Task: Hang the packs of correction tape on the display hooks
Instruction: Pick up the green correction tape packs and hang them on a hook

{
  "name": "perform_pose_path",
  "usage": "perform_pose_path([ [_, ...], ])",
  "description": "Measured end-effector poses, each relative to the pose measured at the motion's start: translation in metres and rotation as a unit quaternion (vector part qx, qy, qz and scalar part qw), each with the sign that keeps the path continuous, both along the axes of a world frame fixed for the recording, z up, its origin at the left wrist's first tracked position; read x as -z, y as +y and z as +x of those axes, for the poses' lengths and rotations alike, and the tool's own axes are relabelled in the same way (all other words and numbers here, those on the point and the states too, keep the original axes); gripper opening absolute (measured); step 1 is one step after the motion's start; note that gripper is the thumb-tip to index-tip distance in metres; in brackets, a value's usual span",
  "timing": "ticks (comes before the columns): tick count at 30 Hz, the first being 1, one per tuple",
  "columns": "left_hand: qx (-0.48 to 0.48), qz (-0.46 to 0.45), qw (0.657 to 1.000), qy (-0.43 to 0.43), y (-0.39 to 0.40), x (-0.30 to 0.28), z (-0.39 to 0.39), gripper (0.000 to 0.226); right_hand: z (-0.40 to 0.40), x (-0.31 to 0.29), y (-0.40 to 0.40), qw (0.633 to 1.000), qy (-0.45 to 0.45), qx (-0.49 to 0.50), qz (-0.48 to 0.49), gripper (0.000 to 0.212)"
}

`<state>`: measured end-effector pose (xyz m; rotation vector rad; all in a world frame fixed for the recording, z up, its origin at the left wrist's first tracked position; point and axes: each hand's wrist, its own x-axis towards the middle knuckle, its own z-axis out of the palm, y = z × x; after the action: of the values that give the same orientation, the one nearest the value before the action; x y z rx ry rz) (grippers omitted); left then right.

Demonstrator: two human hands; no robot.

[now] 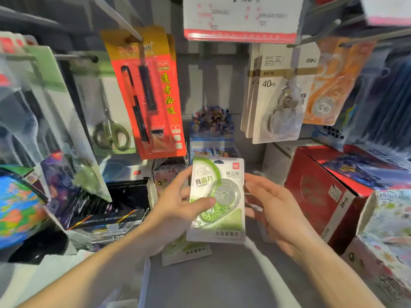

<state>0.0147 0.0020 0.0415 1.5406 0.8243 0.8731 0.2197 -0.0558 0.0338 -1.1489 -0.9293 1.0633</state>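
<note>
1. Red cardboard made up the large box at the right, standing on the shelf.
2. Orange-red backing carried the pen pack, hanging from a hook at upper left.
3. White cards of correction tape hung at upper right.
4. The left hand gripped a green correction tape pack upright, thumb across its front, another pack behind it.
5. The right hand hovered open beside the pack's right edge; contact was unclear.
</note>
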Motion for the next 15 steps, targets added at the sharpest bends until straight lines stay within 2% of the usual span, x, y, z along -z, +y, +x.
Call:
perform_pose_path([
  [3, -0.032, 0.034, 0.999, 0.010, -0.005, -0.005, -0.026, 0.073, -0.008, -0.001, 0.003, 0.998, -0.059, 0.004, 0.000, 0.023],
  [5, -0.054, 0.065, 0.996, 0.033, -0.007, -0.005, -0.041, 0.070, -0.009, 0.008, 0.005, 0.975, -0.217, 0.041, 0.009, 0.017],
  [8, -0.088, 0.105, 0.988, 0.070, -0.010, -0.004, -0.060, 0.067, -0.017, 0.034, 0.011, 0.890, -0.456, 0.002, 0.024, 0.014],
  [10, -0.113, 0.125, 0.981, 0.095, -0.012, -0.005, -0.069, 0.067, -0.028, 0.052, 0.014, 0.809, -0.581, -0.070, 0.055, 0.019],
  [11, -0.119, 0.134, 0.978, 0.106, -0.013, -0.005, -0.072, 0.067, -0.033, 0.062, 0.015, 0.772, -0.619, -0.099, 0.103, 0.019],
  [12, -0.120, 0.143, 0.976, 0.115, -0.014, -0.005, -0.075, 0.067, -0.039, 0.071, 0.014, 0.753, -0.630, -0.116, 0.150, 0.016],
  [13, -0.119, 0.149, 0.974, 0.120, -0.014, -0.005, -0.077, 0.068, -0.043, 0.078, 0.012, 0.751, -0.623, -0.114, 0.185, 0.017],
  [15, -0.119, 0.157, 0.973, 0.124, -0.015, -0.005, -0.079, 0.071, -0.044, 0.090, 0.013, 0.760, -0.603, -0.108, 0.216, 0.036],
])
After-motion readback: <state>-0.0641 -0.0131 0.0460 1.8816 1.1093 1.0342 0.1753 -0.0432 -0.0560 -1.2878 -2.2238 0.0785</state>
